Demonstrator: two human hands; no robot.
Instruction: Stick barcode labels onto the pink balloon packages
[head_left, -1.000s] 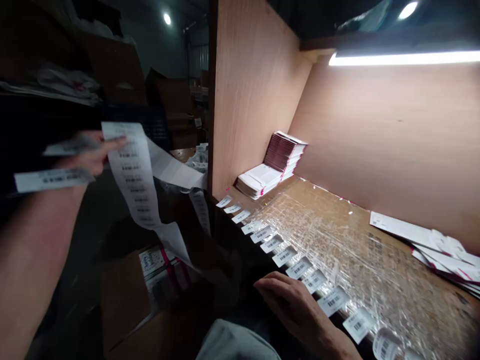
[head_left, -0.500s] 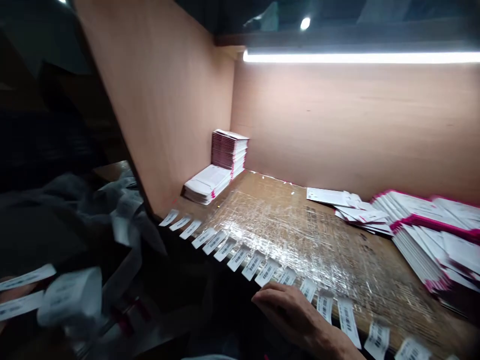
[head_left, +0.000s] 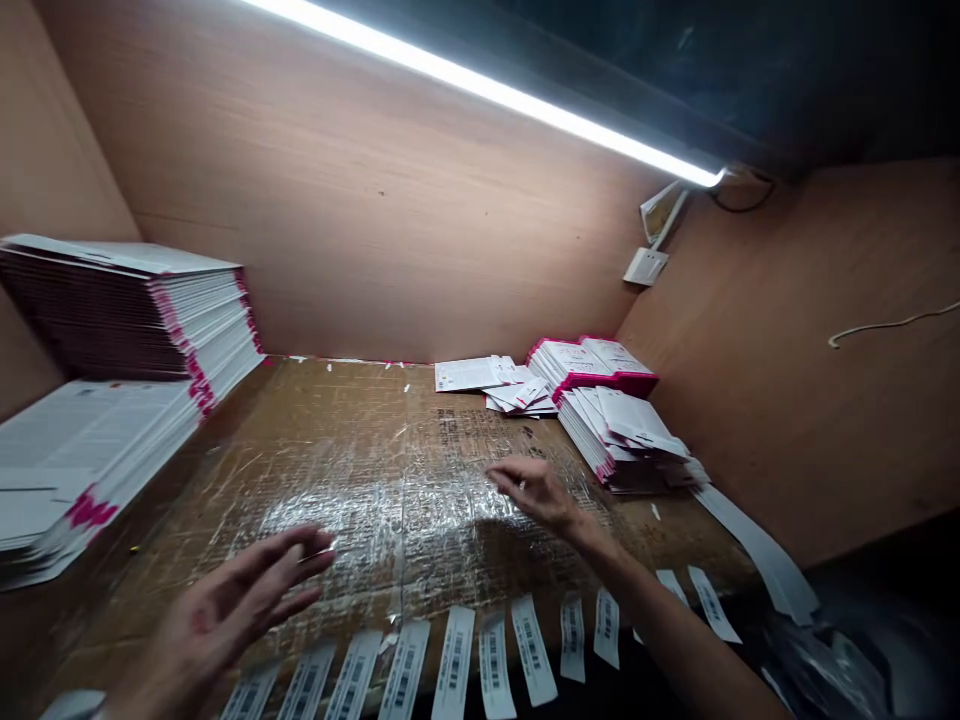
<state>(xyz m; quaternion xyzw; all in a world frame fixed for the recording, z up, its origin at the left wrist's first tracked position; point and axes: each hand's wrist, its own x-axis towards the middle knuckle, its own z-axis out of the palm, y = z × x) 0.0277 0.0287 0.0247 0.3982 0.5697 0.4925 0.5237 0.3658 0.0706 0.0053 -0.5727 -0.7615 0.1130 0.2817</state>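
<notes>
Over the left part of the tape-covered work surface (head_left: 337,430) hovers my left hand (head_left: 247,600), its fingers apart and holding nothing. My right hand (head_left: 532,490) is above the middle of the surface, its fingers bent together; whether anything small is between them is hidden. Barcode labels (head_left: 454,660) hang in a row along the front edge, below both hands. To the right of my right hand lie pink-edged white packets (head_left: 615,430) in piles, with a few loose white packets (head_left: 469,374) beside them.
A tall stack of white packets (head_left: 127,255) stands at the left, with a lower stack (head_left: 82,430) in front. Wooden walls enclose the surface. A light tube (head_left: 480,85) crosses above. A socket (head_left: 646,266) is in the back right corner. A paper strip (head_left: 757,545) hangs at right.
The view has swung right and closer. My right hand has risen from the label row to over the surface. My left hand, earlier at the far left by labels, is now over the surface without them.
</notes>
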